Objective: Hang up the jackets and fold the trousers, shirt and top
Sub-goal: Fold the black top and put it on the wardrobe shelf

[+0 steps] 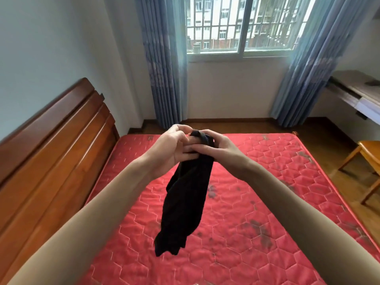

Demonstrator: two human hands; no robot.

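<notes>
Black garment [186,199], soft, light and limp, hangs bunched above the red mattress [267,182], its top edge gripped by the right hand [218,148] and pinched by the left hand [174,147]; best held at that top edge.

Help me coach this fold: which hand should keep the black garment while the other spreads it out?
Probably the right hand: its fingers wrap the bunched top of the garment, which hangs above the mattress. The left hand only touches near the top, so it looks freer.

No readable text, label, brand, number or sign shows on anything in view.
</notes>
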